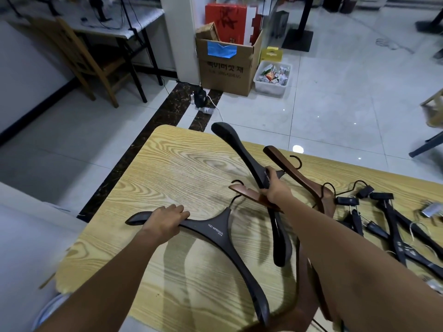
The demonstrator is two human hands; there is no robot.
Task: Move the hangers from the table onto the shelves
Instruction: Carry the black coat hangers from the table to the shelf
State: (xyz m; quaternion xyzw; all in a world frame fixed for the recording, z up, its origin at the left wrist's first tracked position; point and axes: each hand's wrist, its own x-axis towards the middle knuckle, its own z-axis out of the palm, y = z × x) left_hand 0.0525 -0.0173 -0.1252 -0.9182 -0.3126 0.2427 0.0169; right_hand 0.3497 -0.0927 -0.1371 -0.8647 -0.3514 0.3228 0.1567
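On the light wooden table [167,168] my left hand [165,220] grips the left arm of a wide black hanger [215,230] that lies near the front edge. My right hand [275,188] is closed around the neck of a second black hanger [242,149], which stands tilted with one arm pointing up and away. A brown wooden hanger [297,178] is just behind that hand, and another brown one [247,194] lies under it. A heap of black clip hangers [393,224] covers the table's right side. No shelves are in view.
Beyond the table, on the tiled floor, stand a cardboard box [227,68] and a white bin of packets [273,76]. A wooden chair [84,61] and a desk are at the far left. A power strip and cables [201,99] lie on the floor.
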